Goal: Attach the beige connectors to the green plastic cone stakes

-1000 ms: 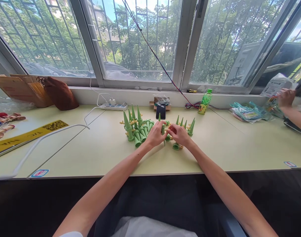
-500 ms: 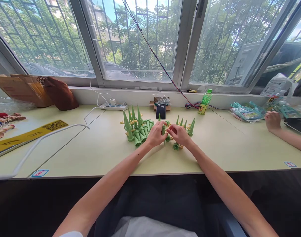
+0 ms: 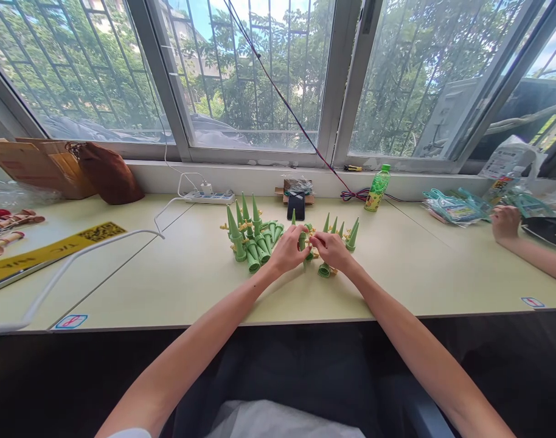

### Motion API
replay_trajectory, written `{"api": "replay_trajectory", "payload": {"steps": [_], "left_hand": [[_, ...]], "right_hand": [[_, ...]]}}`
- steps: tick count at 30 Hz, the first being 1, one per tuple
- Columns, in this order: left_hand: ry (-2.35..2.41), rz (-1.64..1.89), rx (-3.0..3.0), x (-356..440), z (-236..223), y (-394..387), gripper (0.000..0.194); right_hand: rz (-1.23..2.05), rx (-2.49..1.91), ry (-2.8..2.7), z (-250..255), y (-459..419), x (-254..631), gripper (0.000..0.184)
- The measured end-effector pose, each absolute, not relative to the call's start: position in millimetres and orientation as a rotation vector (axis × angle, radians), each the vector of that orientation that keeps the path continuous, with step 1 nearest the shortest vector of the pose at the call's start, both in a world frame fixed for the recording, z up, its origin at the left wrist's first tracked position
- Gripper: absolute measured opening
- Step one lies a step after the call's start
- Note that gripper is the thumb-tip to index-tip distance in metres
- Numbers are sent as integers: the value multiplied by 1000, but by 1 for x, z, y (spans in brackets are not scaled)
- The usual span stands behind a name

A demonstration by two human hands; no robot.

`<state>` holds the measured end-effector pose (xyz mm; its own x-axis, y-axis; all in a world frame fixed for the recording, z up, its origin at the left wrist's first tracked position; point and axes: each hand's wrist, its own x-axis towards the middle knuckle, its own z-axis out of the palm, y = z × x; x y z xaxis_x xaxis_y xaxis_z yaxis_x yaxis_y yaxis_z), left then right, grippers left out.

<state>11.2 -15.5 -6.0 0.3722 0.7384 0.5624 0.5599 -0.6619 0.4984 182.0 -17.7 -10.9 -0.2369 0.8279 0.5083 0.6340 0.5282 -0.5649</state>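
My left hand (image 3: pixel 288 249) is closed round a green plastic watering spike (image 3: pixel 302 241), held nearly upright above the table. Close beside it, my right hand (image 3: pixel 331 248) has its thumb and fingers pinched together at the spike's side; a yellow valve shows near there, but the fingertips hide what they grip. To the left of my hands stand and lie several green watering spikes (image 3: pixel 236 237) with yellow valves. More spikes (image 3: pixel 351 236) stand on the right, with a hollow green piece (image 3: pixel 324 270) lying under my right hand.
Behind the spikes lie a dark phone (image 3: pixel 296 205) and a small open box (image 3: pixel 286 190). A green drink bottle (image 3: pixel 378 188) and a power strip (image 3: pixel 210 198) are at the back. Another person's hand (image 3: pixel 505 223) rests at the right near bagged items (image 3: pixel 455 207). A white cable (image 3: pixel 90 244) crosses the left.
My hands stay together at the same spike; the fingers of my right hand have shifted only slightly. The whole view has moved a little.
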Motion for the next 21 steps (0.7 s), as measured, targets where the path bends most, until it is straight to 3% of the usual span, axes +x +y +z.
{"api": "replay_trajectory", "payload": {"steps": [7, 14, 21], "left_hand": [[1146, 1220, 2409, 13, -9, -18, 28], [1157, 1313, 2391, 12, -9, -21, 25], [1164, 1396, 2463, 13, -17, -23, 23]], "right_hand": [[261, -1167, -1917, -15, -20, 181, 42], [270, -1003, -1846, -14, -24, 179, 23], [143, -899, -1877, -20, -23, 179, 23]]}}
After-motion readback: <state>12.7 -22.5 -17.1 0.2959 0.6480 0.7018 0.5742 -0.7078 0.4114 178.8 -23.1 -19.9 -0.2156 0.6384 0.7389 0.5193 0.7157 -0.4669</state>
